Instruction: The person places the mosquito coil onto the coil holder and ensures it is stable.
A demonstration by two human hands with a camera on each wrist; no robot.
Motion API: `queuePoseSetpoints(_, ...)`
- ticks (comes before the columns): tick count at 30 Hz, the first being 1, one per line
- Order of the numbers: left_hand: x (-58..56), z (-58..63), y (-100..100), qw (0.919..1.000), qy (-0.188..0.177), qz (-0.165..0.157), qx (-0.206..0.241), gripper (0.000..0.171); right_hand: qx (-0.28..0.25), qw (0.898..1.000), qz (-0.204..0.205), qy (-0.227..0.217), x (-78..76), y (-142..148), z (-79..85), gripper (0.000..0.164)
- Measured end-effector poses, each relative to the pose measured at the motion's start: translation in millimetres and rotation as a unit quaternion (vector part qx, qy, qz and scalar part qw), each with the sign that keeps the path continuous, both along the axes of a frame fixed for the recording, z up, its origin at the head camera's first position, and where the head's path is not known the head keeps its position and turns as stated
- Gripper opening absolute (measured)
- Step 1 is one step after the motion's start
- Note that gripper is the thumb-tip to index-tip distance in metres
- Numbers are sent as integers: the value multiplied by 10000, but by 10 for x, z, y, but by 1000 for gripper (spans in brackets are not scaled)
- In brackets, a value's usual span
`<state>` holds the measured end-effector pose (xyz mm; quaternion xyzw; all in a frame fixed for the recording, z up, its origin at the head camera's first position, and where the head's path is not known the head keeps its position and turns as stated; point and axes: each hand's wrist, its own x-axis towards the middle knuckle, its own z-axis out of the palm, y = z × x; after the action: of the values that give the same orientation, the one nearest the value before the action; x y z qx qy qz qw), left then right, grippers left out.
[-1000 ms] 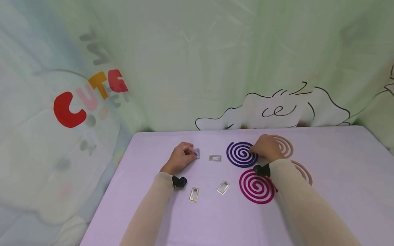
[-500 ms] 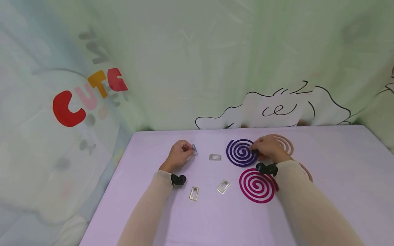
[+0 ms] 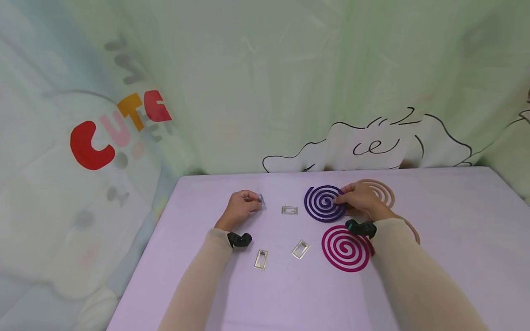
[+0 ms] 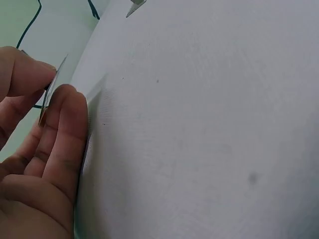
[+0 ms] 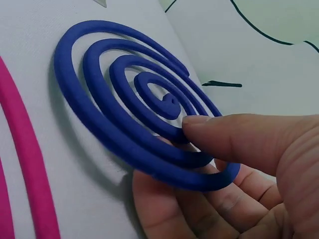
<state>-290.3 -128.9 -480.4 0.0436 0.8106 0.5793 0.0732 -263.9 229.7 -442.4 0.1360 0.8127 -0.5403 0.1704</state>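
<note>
In the head view my left hand pinches a small thin metal mosquito-coil stand near the back of the table. Seen from the left wrist, the metal plate stands nearly edge-on between thumb and fingers. My right hand grips a dark blue mosquito coil by its right side. The thumb lies over the coil's rings, with the other fingers beneath. In the right wrist view this coil is tilted, its left part close over the tabletop with a shadow below.
A magenta coil lies in front of the blue one. Two tan coils lie partly hidden by my right hand and sleeve. Flat metal stands lie mid-table. A printed curtain hangs behind the back edge.
My left hand has lifted and tilted the metal stand from lying flat. My right fingers have slid under the blue coil's right edge, and the wrist has shifted slightly right.
</note>
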Motion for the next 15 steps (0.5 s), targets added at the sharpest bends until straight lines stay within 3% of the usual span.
queuePoseSetpoints(8,-52,-46,-31,9924,-494,-150,1120,13,-531,9986,-83,-30,-12,-23,-13,52)
queuePoseSetpoints(15,-86,-56,-23,9858,-833,-220,1441,11,-415,9990,-124,-122,-27,-45,-26,59)
